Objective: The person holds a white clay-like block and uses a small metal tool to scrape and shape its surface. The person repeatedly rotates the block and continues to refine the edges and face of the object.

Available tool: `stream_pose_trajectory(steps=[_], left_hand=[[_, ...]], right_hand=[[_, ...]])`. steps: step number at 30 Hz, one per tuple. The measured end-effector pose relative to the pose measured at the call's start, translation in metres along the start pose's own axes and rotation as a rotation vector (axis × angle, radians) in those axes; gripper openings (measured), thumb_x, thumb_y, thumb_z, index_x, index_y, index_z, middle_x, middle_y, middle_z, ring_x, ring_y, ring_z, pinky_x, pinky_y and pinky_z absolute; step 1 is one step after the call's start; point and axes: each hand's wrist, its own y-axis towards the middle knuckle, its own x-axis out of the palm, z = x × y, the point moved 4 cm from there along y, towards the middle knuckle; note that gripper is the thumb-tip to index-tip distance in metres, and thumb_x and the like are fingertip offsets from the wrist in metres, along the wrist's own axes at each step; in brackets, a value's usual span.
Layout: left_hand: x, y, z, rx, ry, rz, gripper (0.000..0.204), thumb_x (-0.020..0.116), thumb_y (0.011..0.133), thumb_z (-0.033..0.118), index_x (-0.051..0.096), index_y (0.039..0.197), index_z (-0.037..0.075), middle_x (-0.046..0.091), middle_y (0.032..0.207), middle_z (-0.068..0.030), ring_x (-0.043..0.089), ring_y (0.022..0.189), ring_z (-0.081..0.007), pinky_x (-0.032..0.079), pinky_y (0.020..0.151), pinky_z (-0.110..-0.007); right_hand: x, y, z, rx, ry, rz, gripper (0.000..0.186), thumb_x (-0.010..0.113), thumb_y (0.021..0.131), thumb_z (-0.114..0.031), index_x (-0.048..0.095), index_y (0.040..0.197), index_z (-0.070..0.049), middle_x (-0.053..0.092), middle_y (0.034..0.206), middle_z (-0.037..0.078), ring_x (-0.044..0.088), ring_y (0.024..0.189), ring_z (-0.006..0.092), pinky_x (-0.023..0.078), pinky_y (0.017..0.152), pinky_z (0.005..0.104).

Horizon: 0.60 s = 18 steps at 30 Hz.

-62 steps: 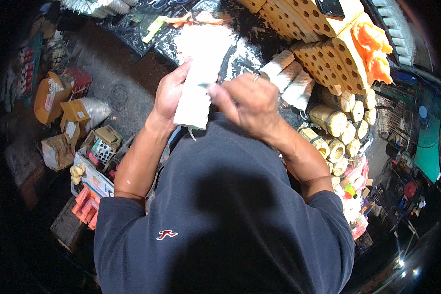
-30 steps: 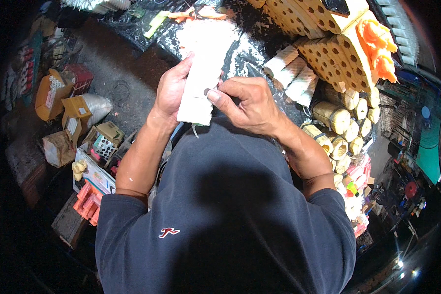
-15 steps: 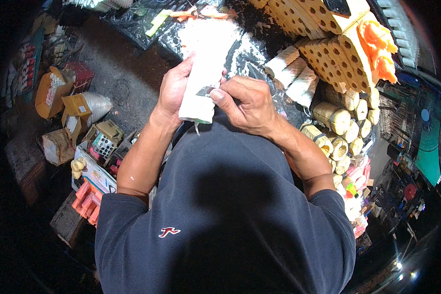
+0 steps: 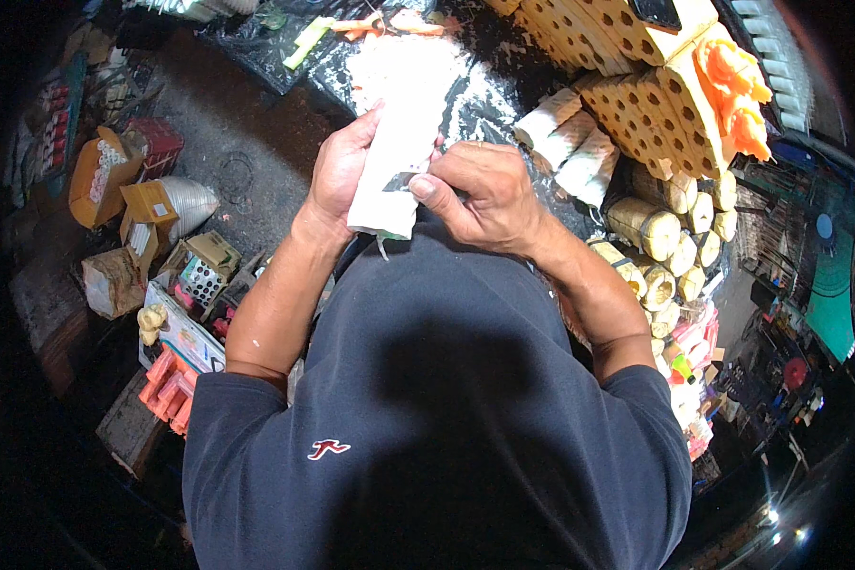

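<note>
A thick white candle (image 4: pixel 380 207) lies lengthwise in front of my chest, with a wick hanging from its near end. My left hand (image 4: pixel 340 180) is closed round its left side, the thumb along the edge. On the right, my right hand (image 4: pixel 483 197) pinches a small flat metal blade (image 4: pixel 398 181) between thumb and bent fingers. The blade rests against the candle's upper face, a little above the near end. Strong light washes out the candle's far part, so where it ends is hard to make out.
White shavings lie on a black plastic sheet (image 4: pixel 484 100) beyond the candle, with orange and green strips (image 4: pixel 306 45) farther off. To the right are whitish candles (image 4: pixel 587 167), yellow blocks with holes (image 4: pixel 651 114), an orange wax piece (image 4: pixel 734 90) and cream cylinders (image 4: pixel 641 226). Cardboard boxes (image 4: pixel 149 211) stand left.
The blade and my right hand have shifted very slightly against the candle. My left hand keeps its hold, and the candle has barely moved.
</note>
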Motion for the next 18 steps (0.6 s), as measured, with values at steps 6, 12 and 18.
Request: stream_pose_trajectory(steps=[6,12,18], left_hand=[[0.002,-0.001,0.001,-0.002,0.028,0.051,0.048,0.039,0.121,0.033,0.066,0.133,-0.005,0.078,0.111,-0.0143,0.077,0.096,-0.0211,0.065,0.088,-0.035],[0.000,-0.001,0.004,0.010,0.149,0.085,0.050,0.037,0.122,0.035,0.065,0.134,-0.004,0.077,0.114,-0.0169,0.079,0.091,-0.0233,0.067,0.081,-0.036],[0.010,0.001,0.004,0.024,0.127,0.027,0.052,0.036,0.122,0.036,0.066,0.132,-0.005,0.076,0.117,-0.0183,0.079,0.091,-0.0251,0.067,0.080,-0.037]], right_hand=[[-0.013,0.011,-0.006,-0.182,-0.117,-0.037,0.021,0.081,0.096,-0.019,0.073,0.084,-0.004,0.058,0.065,0.008,0.059,0.057,0.0267,0.048,0.056,0.0399],[-0.019,0.009,0.012,0.018,0.117,-0.084,0.024,0.079,0.100,-0.022,0.075,0.083,-0.005,0.064,0.068,0.008,0.064,0.060,0.0259,0.051,0.057,0.0395],[-0.016,0.003,0.014,0.031,0.043,0.014,0.024,0.080,0.099,-0.022,0.076,0.083,-0.004,0.070,0.072,0.010,0.069,0.063,0.0263,0.055,0.061,0.0386]])
